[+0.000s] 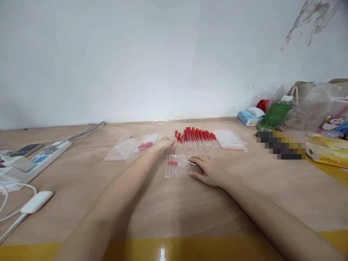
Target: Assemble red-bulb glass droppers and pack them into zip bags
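At the left end of a row of droppers (199, 136) with red rubber bulbs and clear stems, my left hand (164, 144) has its fingertips pinched at the stem of one dropper (176, 133). A clear zip bag (181, 172) lies flat in front of the row, with a red-bulbed dropper (173, 163) inside near its left side. My right hand (208, 170) rests over the bag's right end, its thumb and fingers apart. To the left of my left hand lies a bag (148, 139) with several red bulbs in it, beside other clear bags (121, 149).
White-looking bags (231, 139) lie stacked right of the droppers. Farther right are a tissue box (249, 117), a green bottle (276, 114) and a yellow packet (327, 150). A power strip (40, 159) with cables and a phone (27, 149) occupy the left. A wall stands behind.
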Demonstrator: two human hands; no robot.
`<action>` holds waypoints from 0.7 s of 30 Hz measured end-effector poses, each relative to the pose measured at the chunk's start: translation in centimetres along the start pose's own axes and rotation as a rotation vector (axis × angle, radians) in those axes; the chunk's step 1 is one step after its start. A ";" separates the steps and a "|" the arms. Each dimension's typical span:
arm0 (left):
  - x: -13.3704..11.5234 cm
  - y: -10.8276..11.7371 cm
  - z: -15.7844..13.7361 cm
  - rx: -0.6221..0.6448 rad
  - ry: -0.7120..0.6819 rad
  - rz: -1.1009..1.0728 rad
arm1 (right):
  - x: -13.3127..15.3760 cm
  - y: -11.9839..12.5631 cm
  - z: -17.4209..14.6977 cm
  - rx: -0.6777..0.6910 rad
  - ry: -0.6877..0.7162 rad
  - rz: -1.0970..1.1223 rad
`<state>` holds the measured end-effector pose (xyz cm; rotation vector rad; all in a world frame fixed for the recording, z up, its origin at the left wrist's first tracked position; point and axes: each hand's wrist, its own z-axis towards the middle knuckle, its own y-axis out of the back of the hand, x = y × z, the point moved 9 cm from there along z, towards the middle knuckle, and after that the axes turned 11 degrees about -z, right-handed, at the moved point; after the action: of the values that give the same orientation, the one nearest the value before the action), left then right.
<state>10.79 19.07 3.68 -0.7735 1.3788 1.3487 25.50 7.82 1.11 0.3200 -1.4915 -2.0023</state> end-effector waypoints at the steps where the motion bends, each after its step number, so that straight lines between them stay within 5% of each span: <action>1: 0.2 0.6 -0.3 0.005 0.015 -0.016 | 0.0 0.0 0.0 -0.001 0.001 0.000; 8: 1.1 6.2 -6.9 -0.091 -0.142 -0.243 | 0.0 -0.1 0.0 -0.002 0.002 0.004; 13: 2.1 6.0 -9.8 -0.131 -0.146 -0.343 | -0.2 -0.3 0.0 0.008 -0.007 -0.009; 21: 3.3 5.5 -9.9 -0.283 -0.080 -0.416 | 0.1 -0.1 0.0 -0.006 0.017 -0.004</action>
<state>2.57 11.10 0.96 -1.1135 0.9078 1.2370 25.40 7.75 1.02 0.3367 -1.4751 -2.0016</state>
